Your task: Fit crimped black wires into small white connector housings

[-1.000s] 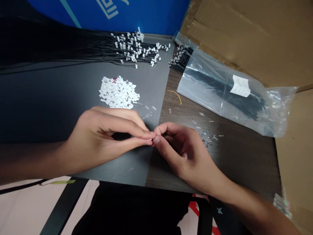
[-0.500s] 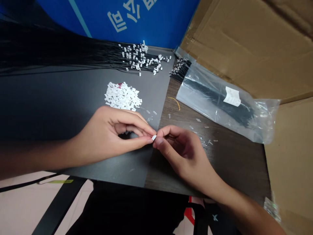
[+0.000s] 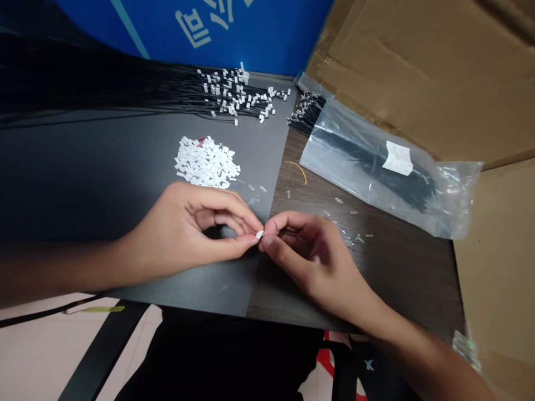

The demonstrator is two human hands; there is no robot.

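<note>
Between the thumb and index fingertips of my left hand is a small white connector housing. My right hand has its thumb and index finger pinched together right against the housing's right end; whatever lies between those fingertips is hidden. Just beyond my left hand lies a heap of loose white connector housings. Farther back, a bundle of black wires ends in many white connectors.
A clear plastic bag of black wires with bare metal ends lies back right. Small clear slivers and a yellow strand are scattered on the tabletop. Cardboard and a blue panel stand behind.
The view has shifted slightly. Both hands keep the same pinch at the white connector housing, which appears a little tilted compared with before.
</note>
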